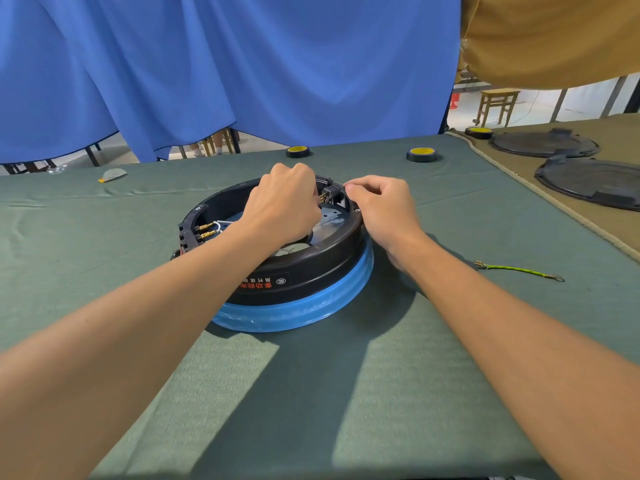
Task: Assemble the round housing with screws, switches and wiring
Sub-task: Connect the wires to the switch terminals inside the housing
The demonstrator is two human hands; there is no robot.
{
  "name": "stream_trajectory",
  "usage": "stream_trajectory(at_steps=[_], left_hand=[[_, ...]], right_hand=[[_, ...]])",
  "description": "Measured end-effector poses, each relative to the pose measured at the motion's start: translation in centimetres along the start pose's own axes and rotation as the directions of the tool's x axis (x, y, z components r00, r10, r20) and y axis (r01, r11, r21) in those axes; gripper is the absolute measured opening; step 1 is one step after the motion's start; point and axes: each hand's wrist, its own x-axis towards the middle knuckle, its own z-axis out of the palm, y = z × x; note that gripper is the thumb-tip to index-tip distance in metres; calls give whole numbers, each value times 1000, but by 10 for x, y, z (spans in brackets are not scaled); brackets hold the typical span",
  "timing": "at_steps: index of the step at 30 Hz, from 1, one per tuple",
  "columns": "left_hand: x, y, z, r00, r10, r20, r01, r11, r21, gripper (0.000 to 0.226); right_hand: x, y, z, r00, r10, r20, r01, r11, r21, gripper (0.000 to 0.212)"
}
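Head view: round housing [304, 268], black, sits mid-table on green cloth [346, 393], blue ring [294, 317] under it

Left hand [284, 202] reaches down inside housing at far rim, fingers curled, tips hidden beside black switch block [327, 194]; cannot tell what it holds

Right hand [381, 206] curled over far-right rim, gripping it just beside switch block

Brass terminals [206, 230] with white wire [221, 223] at left wall

Green-yellow wire [519, 270] loose on cloth, right of housing, well apart

Two tape rolls [298, 151] [420, 154] near far edge
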Motion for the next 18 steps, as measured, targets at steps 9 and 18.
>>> stream_trajectory(at_steps=[9, 18], left_hand=[[1, 2, 0, 1000, 19, 20, -19, 1000, -23, 19], [3, 11, -1, 999, 43, -4, -43, 997, 70, 14]], right_hand=[[-2, -1, 0, 1000, 2, -3, -2, 1000, 1, 17], [-3, -1, 1, 999, 30, -10, -30, 999, 20, 18]])
